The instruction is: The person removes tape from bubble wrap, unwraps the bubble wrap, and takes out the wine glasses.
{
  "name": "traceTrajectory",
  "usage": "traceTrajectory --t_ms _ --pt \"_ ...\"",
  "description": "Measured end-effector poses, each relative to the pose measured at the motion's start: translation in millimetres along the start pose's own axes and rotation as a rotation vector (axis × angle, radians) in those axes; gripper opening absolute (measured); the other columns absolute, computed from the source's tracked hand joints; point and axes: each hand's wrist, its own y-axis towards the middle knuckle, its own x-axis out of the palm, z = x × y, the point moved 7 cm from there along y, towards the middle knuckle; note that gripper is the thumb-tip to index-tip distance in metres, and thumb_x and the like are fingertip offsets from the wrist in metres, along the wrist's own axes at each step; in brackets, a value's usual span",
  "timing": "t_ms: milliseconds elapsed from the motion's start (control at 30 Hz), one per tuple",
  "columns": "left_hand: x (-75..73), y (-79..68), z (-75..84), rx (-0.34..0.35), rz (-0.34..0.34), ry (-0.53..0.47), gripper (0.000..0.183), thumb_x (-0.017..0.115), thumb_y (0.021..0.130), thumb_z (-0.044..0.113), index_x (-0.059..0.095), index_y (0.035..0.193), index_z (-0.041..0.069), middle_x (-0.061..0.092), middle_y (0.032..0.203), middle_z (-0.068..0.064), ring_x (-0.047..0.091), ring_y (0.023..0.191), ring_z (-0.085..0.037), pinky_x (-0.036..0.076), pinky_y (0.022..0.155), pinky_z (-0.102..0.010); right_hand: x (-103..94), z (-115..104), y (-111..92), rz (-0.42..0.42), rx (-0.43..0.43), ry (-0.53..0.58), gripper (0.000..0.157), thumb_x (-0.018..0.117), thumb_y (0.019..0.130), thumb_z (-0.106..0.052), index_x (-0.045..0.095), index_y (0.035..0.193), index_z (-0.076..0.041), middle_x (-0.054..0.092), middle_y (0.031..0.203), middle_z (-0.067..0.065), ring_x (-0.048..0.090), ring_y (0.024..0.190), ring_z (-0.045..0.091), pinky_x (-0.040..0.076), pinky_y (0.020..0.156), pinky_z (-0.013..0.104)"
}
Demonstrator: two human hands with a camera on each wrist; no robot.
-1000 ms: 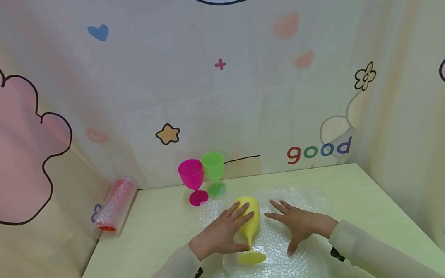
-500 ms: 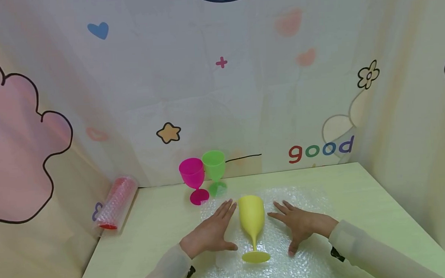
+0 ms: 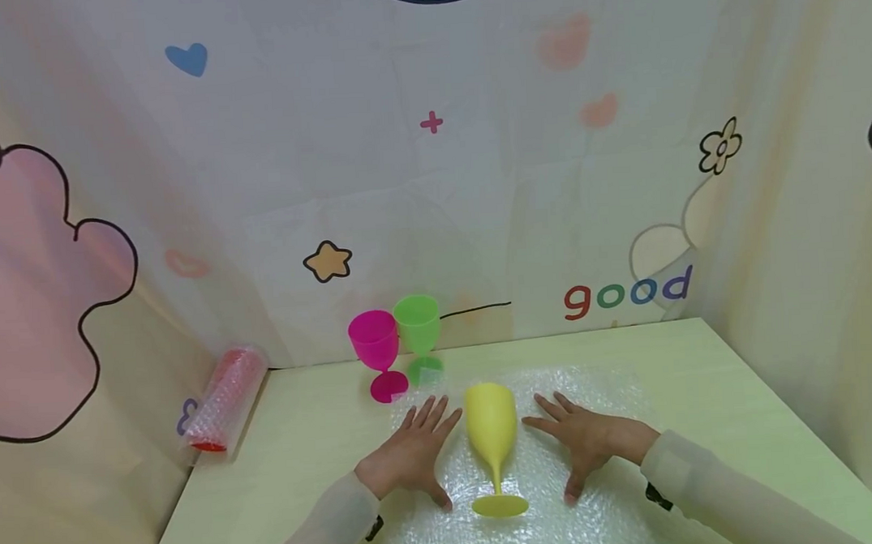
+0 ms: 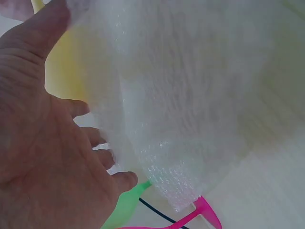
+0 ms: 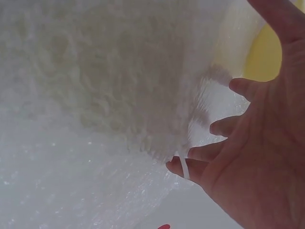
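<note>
A yellow plastic goblet (image 3: 491, 420) lies on its side on a sheet of bubble wrap (image 3: 549, 527), bowl toward the back and foot toward me. To its left, my left hand (image 3: 410, 447) is spread with straight fingers over the wrap, apart from the goblet. My right hand (image 3: 588, 437) is spread likewise on the right side, fingertips a short way from the bowl. In the left wrist view the fingers (image 4: 100, 157) lie right at the bubble wrap. The right wrist view shows fingertips (image 5: 178, 164) at the wrap too, with part of the yellow bowl (image 5: 267, 55) beyond.
Behind the wrap, a magenta goblet (image 3: 375, 339) and a green goblet (image 3: 419, 325) stand side by side near the back wall. At the table's left edge lies a red item (image 3: 229, 395) rolled in bubble wrap. Printed curtains (image 3: 432, 191) enclose the table (image 3: 305, 456).
My left hand has come off the yellow goblet and moved left onto the wrap, its thumb now pointing more toward me. The goblet shifted slightly right. My right hand has stayed nearly still.
</note>
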Motion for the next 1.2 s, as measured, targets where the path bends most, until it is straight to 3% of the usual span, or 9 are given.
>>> traceTrajectory --t_ms 167,367,700,1067,1200 --pt "1.7 1.1 -2.8 -0.022 -0.037 -0.026 0.135 0.090 0.053 0.060 0.015 0.159 0.022 0.007 0.167 -0.014 0.005 0.154 -0.035 0.011 0.124 -0.056 0.4 -2 0 0.003 -0.007 -0.007 0.129 0.090 0.048 -0.060 0.024 0.155 -0.032 0.002 0.168 0.008 0.001 0.153 0.043 0.026 0.113 0.069" --pt "3.8 0.0 -6.5 -0.009 -0.068 -0.070 0.136 0.090 0.051 0.061 0.016 0.159 0.022 0.007 0.167 -0.014 0.004 0.155 -0.034 0.008 0.124 -0.056 -3.1 -5 2 0.005 -0.026 -0.066 0.131 0.088 0.048 -0.064 0.022 0.156 -0.031 0.002 0.167 0.011 0.000 0.152 0.043 0.016 0.119 0.064" --pt "14.5 3.2 -16.6 -0.016 -0.115 -0.095 0.132 0.086 0.055 0.065 0.018 0.158 0.020 0.008 0.166 -0.014 0.006 0.155 -0.029 0.013 0.126 -0.043 -2.9 -3 2 -0.010 -0.018 -0.018 0.133 0.089 0.046 -0.062 0.020 0.157 -0.032 0.001 0.167 0.010 0.003 0.153 0.042 0.029 0.112 0.067" --pt "14.2 4.0 -14.3 -0.029 -0.135 -0.108 0.131 0.087 0.054 0.065 0.020 0.158 0.021 0.006 0.166 -0.015 0.006 0.155 -0.029 0.014 0.126 -0.042 -1.9 -2 1 -0.007 -0.034 0.005 0.132 0.089 0.047 -0.060 0.021 0.157 -0.032 0.000 0.168 0.009 0.001 0.153 0.042 0.026 0.115 0.066" --pt "15.0 5.4 -14.7 -0.021 -0.138 -0.091 0.131 0.086 0.055 0.066 0.020 0.158 0.020 0.007 0.166 -0.016 0.005 0.155 -0.030 0.012 0.126 -0.047 -2.4 -2 0 -0.010 -0.031 0.012 0.131 0.089 0.048 -0.058 0.021 0.157 -0.031 0.001 0.167 0.010 0.001 0.153 0.042 0.026 0.115 0.066"
